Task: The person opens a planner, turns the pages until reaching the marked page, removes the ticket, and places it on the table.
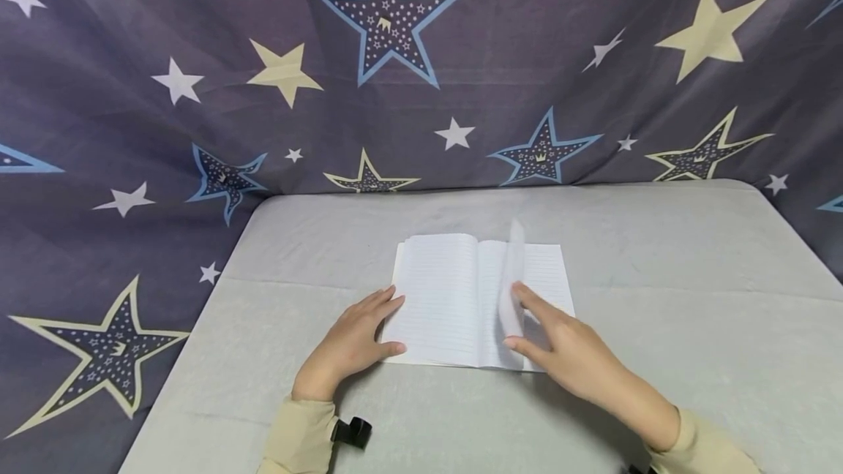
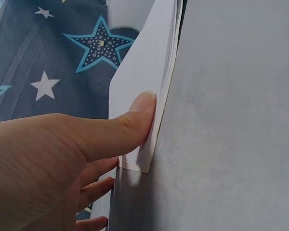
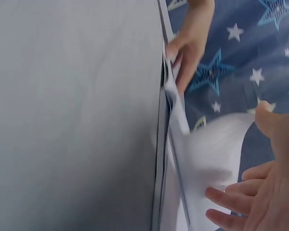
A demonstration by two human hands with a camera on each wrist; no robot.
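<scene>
An open notebook [image 1: 435, 298] with lined white pages lies flat on the grey covered surface. One loose-standing page [image 1: 511, 291] rises upright over its right half, blurred and curved. My left hand [image 1: 356, 339] rests at the notebook's left edge, thumb [image 2: 143, 103] on the page near the corner and the other fingers extended along the side. At the raised page is my right hand [image 1: 569, 350], its fingers spread and fairly straight against the sheet. In the right wrist view the thumb [image 3: 265, 113] is at the edge of the bent page, apart from the other fingers [image 3: 226, 199].
The grey surface [image 1: 685, 328] stretches out around the notebook. Behind it and to the left hangs a dark cloth [image 1: 461, 50] printed with stars. A black strap with a small block [image 1: 353, 432] sits on the left wrist, over a beige sleeve.
</scene>
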